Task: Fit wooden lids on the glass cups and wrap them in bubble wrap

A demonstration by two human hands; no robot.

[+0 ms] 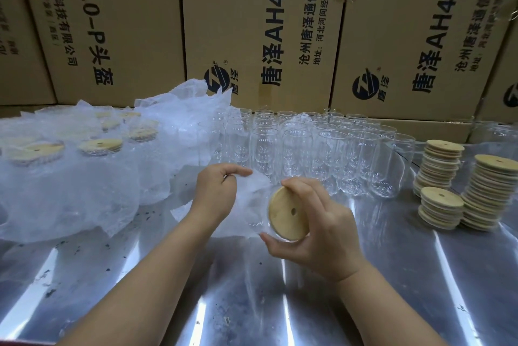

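My right hand (322, 230) grips a glass cup lying on its side; its round wooden lid (287, 214) with a small hole faces me. The glass body (256, 205) lies on a sheet of bubble wrap (201, 183). My left hand (217, 191) pinches the edge of that sheet beside the cup. Several empty glass cups (308, 149) stand in rows behind my hands. Stacks of wooden lids (440, 166) rise at the right. Wrapped, lidded cups (101, 146) stand at the left under loose wrap.
The work surface is a shiny metal table (252, 289). A heap of bubble wrap (70, 191) covers its left part. Large printed cardboard boxes (252, 31) form a wall right behind the cups.
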